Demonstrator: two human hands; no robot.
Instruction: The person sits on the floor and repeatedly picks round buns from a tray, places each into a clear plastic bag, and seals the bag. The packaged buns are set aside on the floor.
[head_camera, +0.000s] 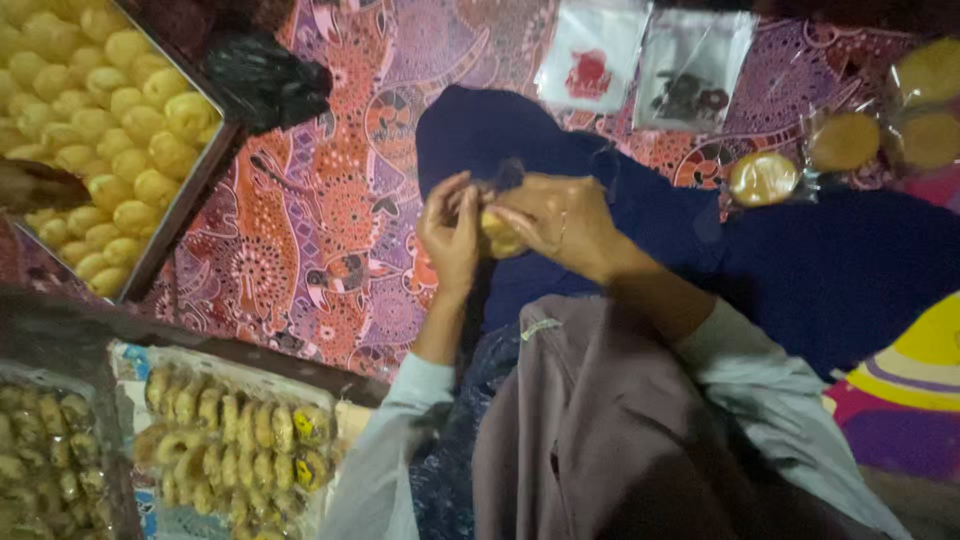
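My left hand (450, 235) and my right hand (560, 225) meet over my lap, both closed around one small yellow pastry (497, 232) held between the fingers. Most of the pastry is hidden by the fingers. Something small and dark (508, 176) shows just above the hands; I cannot tell what it is. Below the hands lies dark blue cloth (640, 210) over my legs.
A tray (205, 165) of several round yellow pastries sits at the top left. Another tray (130, 360) of filled pastries lies at the bottom left. Wrapped round cakes (765, 178) and two flat packets (595, 50) rest on the patterned mat (320, 220). A black bag (262, 78) lies by the tray.
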